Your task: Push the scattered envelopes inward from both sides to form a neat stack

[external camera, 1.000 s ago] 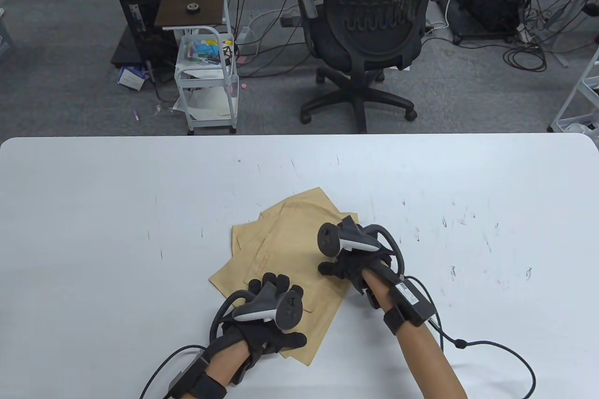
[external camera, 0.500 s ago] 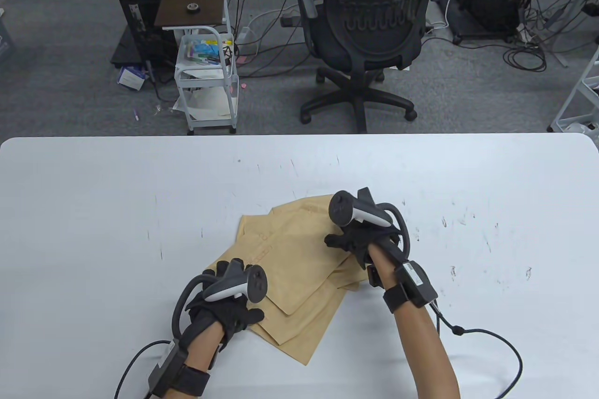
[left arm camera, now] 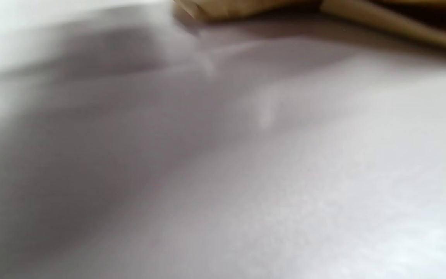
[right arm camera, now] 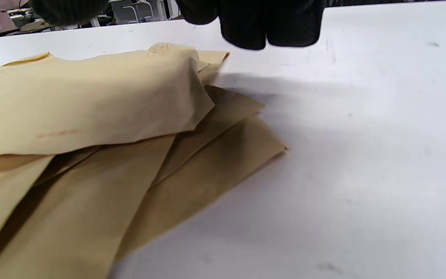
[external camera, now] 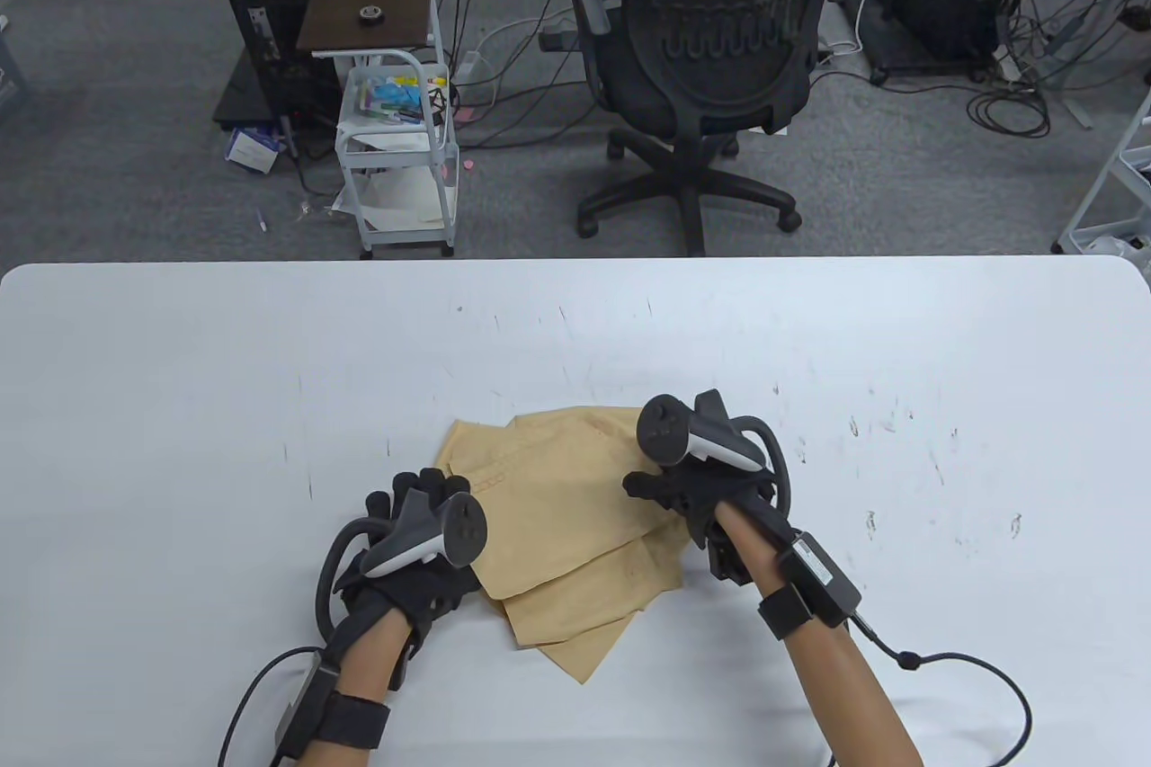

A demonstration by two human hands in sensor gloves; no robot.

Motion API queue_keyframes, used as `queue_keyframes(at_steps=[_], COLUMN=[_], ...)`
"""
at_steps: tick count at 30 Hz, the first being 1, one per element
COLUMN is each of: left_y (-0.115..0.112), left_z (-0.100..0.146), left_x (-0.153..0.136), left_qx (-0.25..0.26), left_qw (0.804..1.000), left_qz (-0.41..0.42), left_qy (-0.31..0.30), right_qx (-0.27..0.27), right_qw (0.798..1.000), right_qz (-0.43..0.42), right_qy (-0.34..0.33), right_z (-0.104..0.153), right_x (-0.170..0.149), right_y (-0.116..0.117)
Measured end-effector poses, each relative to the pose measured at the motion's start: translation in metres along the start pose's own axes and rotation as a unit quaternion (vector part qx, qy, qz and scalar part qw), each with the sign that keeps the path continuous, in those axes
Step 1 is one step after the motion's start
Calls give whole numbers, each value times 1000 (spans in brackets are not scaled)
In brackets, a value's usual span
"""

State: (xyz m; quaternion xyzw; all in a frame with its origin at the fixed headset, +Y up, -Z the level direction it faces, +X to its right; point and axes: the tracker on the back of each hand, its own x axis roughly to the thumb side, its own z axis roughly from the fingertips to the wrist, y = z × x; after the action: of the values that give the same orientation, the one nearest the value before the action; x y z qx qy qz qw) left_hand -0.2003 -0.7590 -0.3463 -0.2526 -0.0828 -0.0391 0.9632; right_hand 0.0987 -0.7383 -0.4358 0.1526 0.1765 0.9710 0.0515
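Several tan envelopes (external camera: 562,524) lie in a loose overlapping pile on the white table (external camera: 180,407), their corners fanned out toward the near side. My left hand (external camera: 418,502) rests at the pile's left edge with fingers stretched out, touching it. My right hand (external camera: 665,488) is at the pile's right edge, thumb on the top envelope. In the right wrist view the envelopes (right arm camera: 91,116) fan out, the top one bowed up, with my gloved fingers (right arm camera: 261,23) hanging above the table beyond them. The left wrist view is blurred and shows only envelope edges (left arm camera: 246,6) at the top.
Cables trail from both wrists over the near table edge (external camera: 980,677). Beyond the far edge stand an office chair (external camera: 710,57) and a small white cart (external camera: 396,147) on the floor.
My left hand has moved left and away from me, off the top of the pile to its left edge. My right hand shifted to the right edge. The pile has turned and drawn closer together.
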Motion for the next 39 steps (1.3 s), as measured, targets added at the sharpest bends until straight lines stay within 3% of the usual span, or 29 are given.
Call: queue_keyframes(at_steps=[4,8,10,11,15,18,20,24,27,29,31,33,35,39], left_y=[17,35,32,25,1,-12,-12,10,22,16,5,-13,-23,-34], left_z=[15,23,24,20,-6,-26,-29,-9,16,20,14,2,-5,-8], left_x=[-14,-41,-52,-54,-44,-27,-20,-18,-7,11,34,58,67,64], left_qx=[36,140,170,168,57,18,-8,38,57,29,-19,-70,-100,-95], left_qw=[999,979,980,984,991,997,1000,998,993,985,982,981,977,978], left_qz=[23,-75,-62,-10,123,68,-11,-26,85,110,80,-7,-68,-48], left_qy=[21,125,86,51,-14,-20,16,35,-51,-129,-171,-179,-174,-181], right_qx=[47,62,80,84,84,88,95,98,86,73,67,61,87,103], right_qw=[995,978,974,974,978,983,981,986,994,997,997,997,995,994], right_qz=[86,194,209,205,183,136,146,121,60,18,-10,-13,2,23], right_qy=[-25,-44,-48,-52,-49,-88,-90,-64,-31,-35,-43,-48,-47,-38], right_z=[4,17,24,28,24,21,23,22,10,-6,-24,-48,-71,-98], right_x=[10,18,16,14,7,14,16,9,5,10,18,32,45,60], right_y=[20,26,23,20,24,37,32,3,-22,-29,-29,-21,-8,16])
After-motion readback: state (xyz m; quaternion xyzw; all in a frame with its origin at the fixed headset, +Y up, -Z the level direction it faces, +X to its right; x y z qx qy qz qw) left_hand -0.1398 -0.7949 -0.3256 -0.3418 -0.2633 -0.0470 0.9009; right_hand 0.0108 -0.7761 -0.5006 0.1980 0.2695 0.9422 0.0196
